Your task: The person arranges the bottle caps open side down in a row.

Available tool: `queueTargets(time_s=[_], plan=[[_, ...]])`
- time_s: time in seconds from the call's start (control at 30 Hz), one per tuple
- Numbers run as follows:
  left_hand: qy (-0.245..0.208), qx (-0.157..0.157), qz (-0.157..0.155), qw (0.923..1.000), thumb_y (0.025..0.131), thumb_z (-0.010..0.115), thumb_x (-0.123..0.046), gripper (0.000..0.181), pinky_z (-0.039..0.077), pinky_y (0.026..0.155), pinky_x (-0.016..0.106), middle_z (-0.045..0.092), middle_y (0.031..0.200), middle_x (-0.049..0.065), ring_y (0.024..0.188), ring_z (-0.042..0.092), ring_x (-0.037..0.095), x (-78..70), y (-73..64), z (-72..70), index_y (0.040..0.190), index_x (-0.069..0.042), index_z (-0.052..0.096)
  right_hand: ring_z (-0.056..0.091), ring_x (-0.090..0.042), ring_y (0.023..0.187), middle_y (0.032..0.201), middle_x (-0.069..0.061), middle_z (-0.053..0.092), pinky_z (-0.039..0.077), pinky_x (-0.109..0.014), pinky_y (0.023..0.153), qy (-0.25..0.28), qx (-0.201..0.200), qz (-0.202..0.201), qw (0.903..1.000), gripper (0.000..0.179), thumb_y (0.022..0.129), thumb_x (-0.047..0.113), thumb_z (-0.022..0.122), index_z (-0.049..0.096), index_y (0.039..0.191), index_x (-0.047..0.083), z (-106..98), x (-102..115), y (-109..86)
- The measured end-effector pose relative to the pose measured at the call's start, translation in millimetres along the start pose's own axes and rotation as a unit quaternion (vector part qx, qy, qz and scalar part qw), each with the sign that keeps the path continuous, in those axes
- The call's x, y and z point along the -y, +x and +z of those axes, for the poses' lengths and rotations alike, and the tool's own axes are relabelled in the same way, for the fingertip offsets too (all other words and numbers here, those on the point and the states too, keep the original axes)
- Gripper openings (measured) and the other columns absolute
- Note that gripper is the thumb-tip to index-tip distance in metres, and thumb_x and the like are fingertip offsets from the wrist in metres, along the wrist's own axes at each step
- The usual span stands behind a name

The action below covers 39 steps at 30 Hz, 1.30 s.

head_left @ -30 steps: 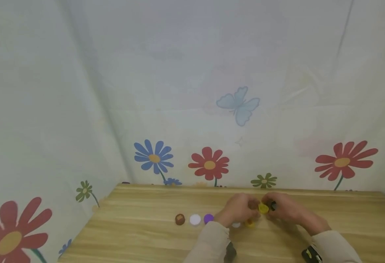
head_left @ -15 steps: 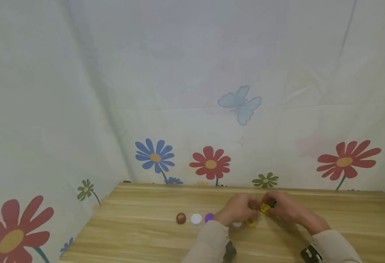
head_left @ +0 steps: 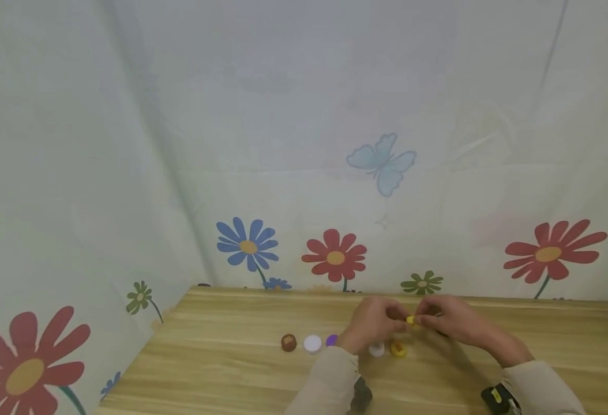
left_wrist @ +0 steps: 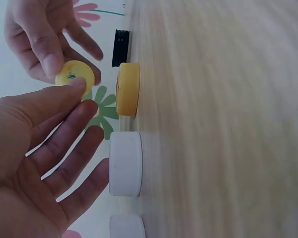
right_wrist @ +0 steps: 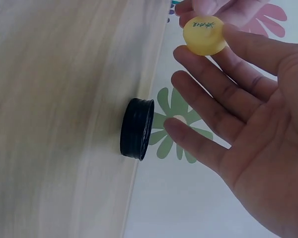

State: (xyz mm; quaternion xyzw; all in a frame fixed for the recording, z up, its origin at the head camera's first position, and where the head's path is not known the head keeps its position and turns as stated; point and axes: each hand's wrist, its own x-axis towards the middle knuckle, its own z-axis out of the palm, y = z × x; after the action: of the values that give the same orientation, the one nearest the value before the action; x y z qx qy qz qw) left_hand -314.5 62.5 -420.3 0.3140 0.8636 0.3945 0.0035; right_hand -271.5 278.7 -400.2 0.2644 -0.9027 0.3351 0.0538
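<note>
A small round yellow cap (left_wrist: 69, 71) with a green mark on its face is held up between my two hands, over the far part of the table. My left hand (head_left: 374, 323) pinches it with thumb and forefinger, the other fingers spread loosely. From the opposite side, my right hand (head_left: 457, 320) pinches the same cap, its remaining fingers extended. In the head view the cap shows nearly edge-on. Below the right hand a black ring-shaped cap (right_wrist: 137, 129) lies on the table, mostly hidden from the head view. A larger yellow cap (head_left: 398, 349) lies just in front of the hands.
A row of caps runs left along the wooden table (head_left: 221, 369): a white cap (head_left: 376, 349), a purple cap (head_left: 332, 340) partly behind the left wrist, another white cap (head_left: 312, 344) and a brown cap (head_left: 289, 343). A flowered curtain (head_left: 283, 144) hangs behind.
The small yellow cap has turned from showing its round side to nearly edge-on in the head view. Both hands have risen slightly, uncovering more of the larger yellow cap on the table.
</note>
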Motion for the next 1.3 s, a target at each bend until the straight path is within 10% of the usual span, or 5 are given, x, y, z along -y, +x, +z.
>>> queueTargets(time_s=[0.67, 1.3], plan=[[-0.059, 0.002, 0.046, 0.9972, 0.090, 0.082, 0.000, 0.024, 0.052, 0.073, 0.016, 0.079, 0.091, 0.002, 0.078, 0.066, -0.002, 5.1, -3.3, -2.6, 0.112, -0.008, 0.081, 0.066, -0.012, 0.088, 0.097, 0.000, 0.072, 0.054, -0.029, 0.071, 0.037, 0.012, 0.023, 0.9990, 0.007, 0.099, 0.003, 0.071, 0.069, 0.105, 0.000, 0.8, -1.9, -0.1], [-0.002, 0.014, 0.053, 0.9985, 0.084, 0.092, -0.010, 0.024, 0.049, 0.071, 0.015, 0.075, 0.081, -0.009, 0.071, 0.061, -0.007, 6.5, -1.4, -4.6, 0.105, -0.012, 0.082, 0.070, -0.017, 0.089, 0.099, -0.007, 0.072, 0.057, -0.028, 0.076, 0.101, 0.035, 0.017, 0.9942, 0.013, 0.096, 0.000, 0.075, 0.067, 0.105, -0.003, 1.8, -2.5, -0.6]])
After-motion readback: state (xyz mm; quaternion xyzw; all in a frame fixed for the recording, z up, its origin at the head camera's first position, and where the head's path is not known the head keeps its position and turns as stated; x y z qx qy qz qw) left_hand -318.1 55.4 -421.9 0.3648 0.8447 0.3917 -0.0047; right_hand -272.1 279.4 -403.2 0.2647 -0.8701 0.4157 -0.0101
